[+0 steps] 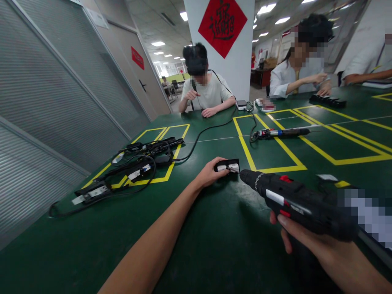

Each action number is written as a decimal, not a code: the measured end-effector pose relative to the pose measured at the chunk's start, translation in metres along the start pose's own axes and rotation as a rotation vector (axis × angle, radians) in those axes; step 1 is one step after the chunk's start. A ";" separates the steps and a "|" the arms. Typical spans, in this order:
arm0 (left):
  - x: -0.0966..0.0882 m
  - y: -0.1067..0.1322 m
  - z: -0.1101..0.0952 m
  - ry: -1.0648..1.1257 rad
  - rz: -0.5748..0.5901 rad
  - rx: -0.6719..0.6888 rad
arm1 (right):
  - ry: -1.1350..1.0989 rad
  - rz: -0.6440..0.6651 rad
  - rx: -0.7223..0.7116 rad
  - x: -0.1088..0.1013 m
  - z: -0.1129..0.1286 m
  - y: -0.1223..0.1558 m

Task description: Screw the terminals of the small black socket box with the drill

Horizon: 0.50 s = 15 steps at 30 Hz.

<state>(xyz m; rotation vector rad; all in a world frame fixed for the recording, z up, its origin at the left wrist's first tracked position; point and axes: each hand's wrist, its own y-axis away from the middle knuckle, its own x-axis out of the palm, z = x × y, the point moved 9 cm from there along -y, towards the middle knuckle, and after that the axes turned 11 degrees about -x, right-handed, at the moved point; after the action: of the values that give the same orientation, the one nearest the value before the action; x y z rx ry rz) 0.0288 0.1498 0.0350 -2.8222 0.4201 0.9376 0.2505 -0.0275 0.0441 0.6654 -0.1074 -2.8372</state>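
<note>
My right hand (309,234) is wrapped round the grip of a black cordless drill (294,204) with red switches. The drill points left, and its chuck is close to a small black block (234,164) with white parts on its front face. A thin bit seems to reach from the chuck to the block; whether it touches cannot be made out. My left hand (211,172) grips the block from its left side and steadies it on the green table, thumb in front. The drill's handle is partly hidden below my right hand.
Black power strips with cables (147,163) lie at the left on the green table (196,228). A pen-like tool (281,132) with a cord lies beyond the drill. Yellow tape (275,169) marks rectangles. Several people sit across the table, one near a black slotted strip (327,100).
</note>
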 end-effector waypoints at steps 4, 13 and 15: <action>0.001 0.000 0.001 0.003 0.004 -0.010 | -0.044 0.008 0.022 0.002 0.001 0.000; 0.000 0.000 0.000 0.002 0.001 0.005 | -0.087 -0.032 -0.005 0.002 0.016 0.002; -0.001 0.000 0.000 -0.003 -0.002 0.005 | -0.076 -0.021 0.004 0.003 0.011 0.002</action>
<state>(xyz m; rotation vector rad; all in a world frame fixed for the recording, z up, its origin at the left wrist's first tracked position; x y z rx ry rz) 0.0286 0.1501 0.0354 -2.8152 0.4188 0.9392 0.2436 -0.0299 0.0529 0.5625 -0.1189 -2.8837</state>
